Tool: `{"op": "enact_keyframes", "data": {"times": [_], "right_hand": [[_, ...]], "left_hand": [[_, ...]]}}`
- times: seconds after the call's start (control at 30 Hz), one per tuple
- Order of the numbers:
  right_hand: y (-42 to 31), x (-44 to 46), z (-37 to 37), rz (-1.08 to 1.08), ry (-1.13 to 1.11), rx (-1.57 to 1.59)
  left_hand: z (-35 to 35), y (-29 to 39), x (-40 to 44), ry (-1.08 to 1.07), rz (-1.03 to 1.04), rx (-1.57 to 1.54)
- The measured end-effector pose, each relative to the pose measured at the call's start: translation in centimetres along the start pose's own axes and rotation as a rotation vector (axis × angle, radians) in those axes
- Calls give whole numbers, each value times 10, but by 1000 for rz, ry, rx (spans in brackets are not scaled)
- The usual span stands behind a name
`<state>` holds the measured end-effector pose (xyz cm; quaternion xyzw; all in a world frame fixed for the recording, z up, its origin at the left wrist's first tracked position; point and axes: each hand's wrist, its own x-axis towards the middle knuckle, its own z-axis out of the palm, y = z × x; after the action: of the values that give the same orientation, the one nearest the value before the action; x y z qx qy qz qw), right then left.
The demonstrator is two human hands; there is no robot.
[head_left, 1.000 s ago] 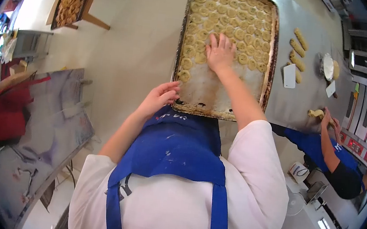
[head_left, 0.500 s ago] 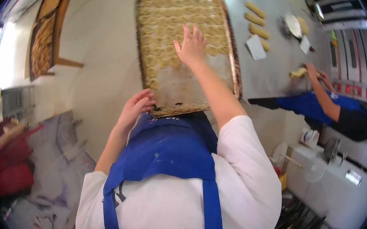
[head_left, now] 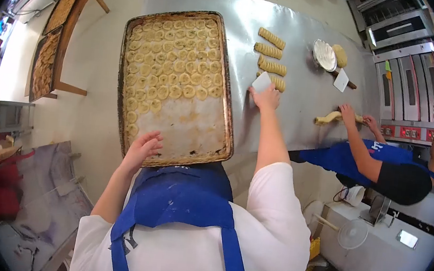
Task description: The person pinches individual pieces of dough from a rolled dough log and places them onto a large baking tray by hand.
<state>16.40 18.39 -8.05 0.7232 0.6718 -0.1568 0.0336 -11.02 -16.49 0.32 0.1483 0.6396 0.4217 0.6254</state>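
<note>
My right hand is closed on a white dough scraper, beside the nearest of several sliced dough logs on the metal table. The scraper overlaps that log's left end in this view. My left hand is open, fingers apart, over the near left corner of a large baking tray; I cannot tell whether it touches it. Rows of round dough slices cover the tray's far and middle parts, and a few run down its left side. Bare tray surface shows at the near right.
On the right, a co-worker handles a long dough roll on the metal table. Further back are a bowl of white powder, a dough lump and another white scraper. Filled trays rest on a wooden rack at left.
My right hand has gone from above the dough slices to the scraper on the right and closed on it. My left hand stays by the tray's near left corner. The view has shifted.
</note>
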Motion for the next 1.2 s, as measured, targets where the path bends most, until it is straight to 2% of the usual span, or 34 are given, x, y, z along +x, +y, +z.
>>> {"op": "enact_keyframes", "data": {"times": [0.1, 0.13, 0.23, 0.27, 0.33, 0.4, 0.43, 0.5, 0.6, 0.63, 0.67, 0.77, 0.87, 0.97, 1.07, 1.17, 1.2], "right_hand": [[15, 11, 7, -162, -33, -248], [23, 13, 11, -264, 72, -318], [50, 30, -30, -203, -153, -55], [71, 34, -31, -204, -20, -4], [151, 81, 10, -508, 35, -107], [171, 72, -16, 106, -453, 853], [176, 66, -11, 159, -412, 926], [171, 63, 8, 360, -562, 1217], [125, 63, 38, 387, -618, 1552], [100, 61, 45, 478, -525, 1664], [81, 62, 56, 471, -585, 1727], [27, 64, 61, 543, -569, 1902], [6, 69, 78, 569, -529, 2112], [11, 52, 69, 497, -473, 2026], [28, 8, 29, 219, -427, 1694], [50, -31, 5, -513, -229, 986], [46, -55, -29, -577, -243, 830]], "left_hand": [[46, 9, 13, -36, -32, 50], [63, 13, 18, -60, -26, 55], [103, 19, 35, -89, 7, 55], [115, 21, 37, -77, 19, 41], [130, 16, 38, -44, 33, -8], [141, 8, 39, -15, -11, -47], [145, 4, 39, -1, -33, -61], [152, 0, 37, 16, -79, -105], [163, 5, 35, 56, -92, -110], [166, 9, 35, 81, -79, -110], [168, 13, 35, 106, -61, -109], [173, 19, 33, 128, 1, -128], [180, 21, 30, 123, -3, -81], [180, 22, 37, 66, -16, -117], [190, 38, 53, 44, 7, -309], [206, 49, 81, 73, 34, -606], [212, 53, 91, 73, 25, -736]]}}
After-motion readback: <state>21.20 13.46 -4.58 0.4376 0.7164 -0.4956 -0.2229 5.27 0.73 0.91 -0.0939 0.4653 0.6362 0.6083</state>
